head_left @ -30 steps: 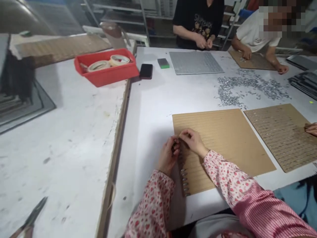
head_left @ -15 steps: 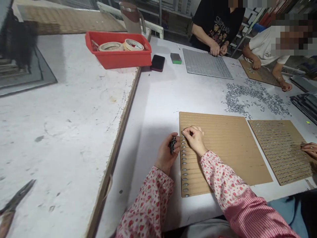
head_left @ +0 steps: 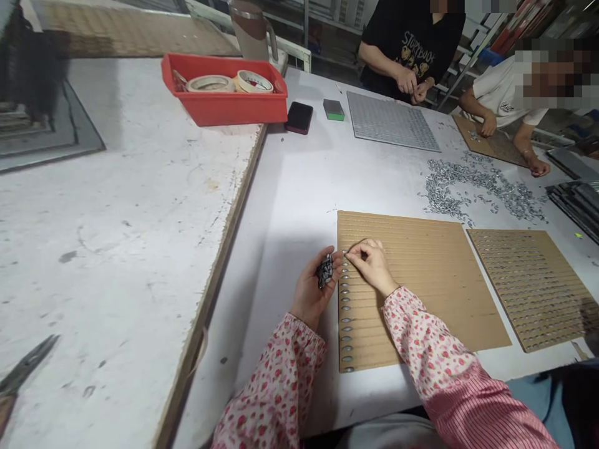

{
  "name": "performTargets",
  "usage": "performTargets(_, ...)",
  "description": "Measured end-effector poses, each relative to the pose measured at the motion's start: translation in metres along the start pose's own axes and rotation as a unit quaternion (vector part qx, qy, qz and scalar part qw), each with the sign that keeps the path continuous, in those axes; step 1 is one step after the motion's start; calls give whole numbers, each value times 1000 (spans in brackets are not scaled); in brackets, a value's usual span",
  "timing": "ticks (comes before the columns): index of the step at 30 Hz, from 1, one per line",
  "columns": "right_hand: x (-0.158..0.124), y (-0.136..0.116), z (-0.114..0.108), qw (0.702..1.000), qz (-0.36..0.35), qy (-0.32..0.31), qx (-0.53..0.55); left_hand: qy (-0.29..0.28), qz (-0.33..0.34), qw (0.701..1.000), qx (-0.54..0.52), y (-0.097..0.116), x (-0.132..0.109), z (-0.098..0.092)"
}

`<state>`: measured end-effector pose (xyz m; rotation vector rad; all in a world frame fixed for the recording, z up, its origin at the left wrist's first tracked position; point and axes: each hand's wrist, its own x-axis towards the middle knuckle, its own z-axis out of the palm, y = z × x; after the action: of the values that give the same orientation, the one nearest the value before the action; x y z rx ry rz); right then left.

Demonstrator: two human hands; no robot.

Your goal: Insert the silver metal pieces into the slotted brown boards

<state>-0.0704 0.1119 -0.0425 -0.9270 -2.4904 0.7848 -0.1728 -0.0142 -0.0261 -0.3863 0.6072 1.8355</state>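
My left grip [head_left: 311, 288] curls loosely around a clump of metal clips [head_left: 325, 271]; my right grip [head_left: 372, 267] pinches shut at the left edge of the slotted cardboard board [head_left: 421, 293], where a column of clips [head_left: 346, 324] runs toward me, each lying crosswise.

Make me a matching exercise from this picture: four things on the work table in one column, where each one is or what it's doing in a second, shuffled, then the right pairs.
Things:
1. Left hand
2. Right hand
3. Red plastic tray
4. Loose silvery metal pieces

Places or states:
A. Resting on the slotted cardboard board
B. Holding rolls of tape
C. Scattered on the white table, beyond the boards
D. Cupping a cluster of dark metal pieces

Pairs: 1-D, 2-A, 3-B, 4-C
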Motion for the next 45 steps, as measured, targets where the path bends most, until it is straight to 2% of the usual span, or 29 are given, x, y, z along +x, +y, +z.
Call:
performTargets(4, -3, 2, 2, 999, 4, 1, -39, -2, 20, 999, 31, -3, 1, -2)
performTargets(8, 0, -6, -2, 998, 13, 31, 47, -12, 35, 998, 59, -6, 2, -6)
performTargets(10, 4, -16, -8, 995, -9, 33, 94, -25, 39, 997, 67, -7, 3, -7)
performTargets(14, 10, -38, -16, 990, -107, -63, 61, -54, 55, 994, 79, -9, 6, -9)
performTargets(16, 12, -43, -15, 988, -115, -93, 46, -49, 61, 994, 75, -9, 8, -10)
performTargets(21, 12, -33, -5, 984, -51, -59, 159, -29, 50, 998, 36, -9, 11, -11)
performTargets(25, 9, -22, -2, 949, 36, -34, 312, -33, 39, 996, 66, -10, 9, -11)
performTargets(27, 12, -17, -3, 935, 74, -7, 348, -42, 32, 997, 63, -9, 8, -10)
performTargets(31, 21, -5, -6, 964, 59, 18, 257, -63, -20, 998, -10, -2, 3, -8)
performTargets(35, 26, 0, -5, 992, -28, 18, 123, -48, -25, 998, -32, 2, 0, -4)
performTargets(39, 27, 4, -1, 993, -108, 11, 47, -42, -8, 999, 0, -2, 0, -4)
performTargets(45, 27, 14, -4, 990, -142, -9, 19, -27, 0, 1000, -11, -2, 1, -3)
